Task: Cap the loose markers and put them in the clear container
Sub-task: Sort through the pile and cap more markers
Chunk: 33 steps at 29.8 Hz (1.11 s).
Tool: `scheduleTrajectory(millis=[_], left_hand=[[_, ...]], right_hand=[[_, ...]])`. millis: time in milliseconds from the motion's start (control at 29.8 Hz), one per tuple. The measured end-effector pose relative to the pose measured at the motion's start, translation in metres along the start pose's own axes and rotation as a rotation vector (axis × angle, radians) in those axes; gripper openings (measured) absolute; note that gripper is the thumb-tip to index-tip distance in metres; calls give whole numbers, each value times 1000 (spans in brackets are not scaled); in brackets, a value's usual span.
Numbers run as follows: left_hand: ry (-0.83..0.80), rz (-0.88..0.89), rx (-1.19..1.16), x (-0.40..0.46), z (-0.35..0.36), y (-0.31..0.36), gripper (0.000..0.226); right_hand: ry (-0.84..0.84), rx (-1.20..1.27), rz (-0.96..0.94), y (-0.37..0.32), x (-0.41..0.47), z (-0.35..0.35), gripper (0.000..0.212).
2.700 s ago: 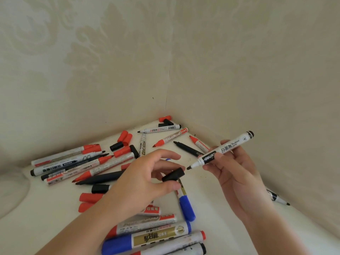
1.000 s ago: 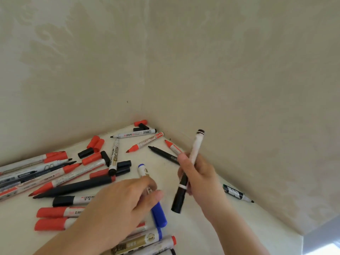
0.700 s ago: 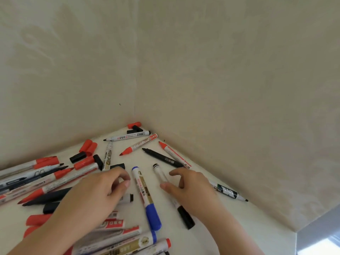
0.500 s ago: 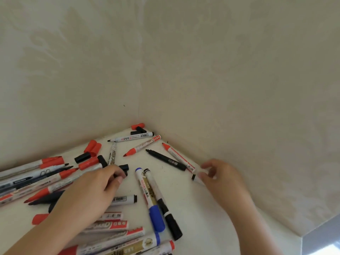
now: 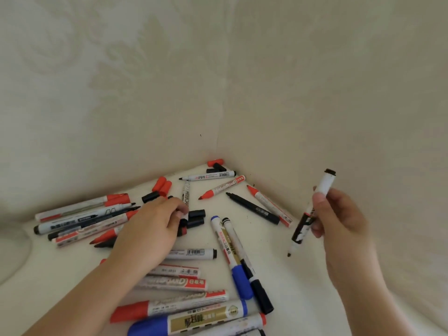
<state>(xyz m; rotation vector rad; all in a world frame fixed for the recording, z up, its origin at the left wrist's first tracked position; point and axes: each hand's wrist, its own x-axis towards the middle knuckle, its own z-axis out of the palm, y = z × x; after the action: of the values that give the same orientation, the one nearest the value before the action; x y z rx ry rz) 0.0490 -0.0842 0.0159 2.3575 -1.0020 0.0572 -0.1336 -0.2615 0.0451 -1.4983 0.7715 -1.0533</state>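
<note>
The right hand (image 5: 339, 214) pinches an uncapped marker (image 5: 309, 214) near-upright, nib down; the left hand (image 5: 155, 226), fingers curled, reaches the loose black caps (image 5: 196, 217), well left of that nib.

Bottom markers (image 5: 198, 322) cut by edge

Just beyond the left hand's fingertips (image 5: 180, 210), a white marker (image 5: 186, 197) reads "MIIEBOA…", the rest being covered. Farther beyond them, a red-tipped marker (image 5: 221, 187) reads "BOARD"; other labels are illegible.
</note>
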Motion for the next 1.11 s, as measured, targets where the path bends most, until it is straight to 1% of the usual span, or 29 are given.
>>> scheduleTrajectory(millis=[67,101,168,235,335,469,536,603,670,737,804,871,972,1039,1106], left_hand=[[13,66,36,-1,2,1,25],[7,95,57,-2,2,2,27],[-20,139,129,-4,6,3,34],[-35,169,201,-5,9,4,39],[-62,198,260,-5,12,8,38],[-89,302,264,-5,11,9,21],[-105,344,217,-6,9,11,19],[-100,337,78,-8,5,16,20],[-79,300,-97,-9,2,20,18],[-82,265,-240,-10,-3,26,28],[-82,247,-324,-11,-6,29,38],[-63,259,-357,-12,-6,30,33],[-38,262,-384,-12,-7,30,22],[-40,282,-379,-11,-7,30,21],[-56,306,-386,-11,-6,30,23]], right_hand=[[-110,345,199,0,-5,8,15],[-151,443,276,0,-7,12,16],[-187,547,398,2,-8,17,20],[-177,610,486,3,-9,20,27],[-137,636,539,2,-8,20,25],[-96,645,556,6,-5,18,24],[-97,644,563,6,-5,18,22],[-133,632,563,5,-6,19,19],[-179,594,550,3,-7,18,21],[-209,567,524,2,-9,19,20],[-233,557,491,1,-10,20,14],[-250,546,459,1,-12,22,8],[-271,513,396,1,-15,22,14],[-304,472,335,1,-18,22,14],[-324,417,269,-1,-21,23,20]])
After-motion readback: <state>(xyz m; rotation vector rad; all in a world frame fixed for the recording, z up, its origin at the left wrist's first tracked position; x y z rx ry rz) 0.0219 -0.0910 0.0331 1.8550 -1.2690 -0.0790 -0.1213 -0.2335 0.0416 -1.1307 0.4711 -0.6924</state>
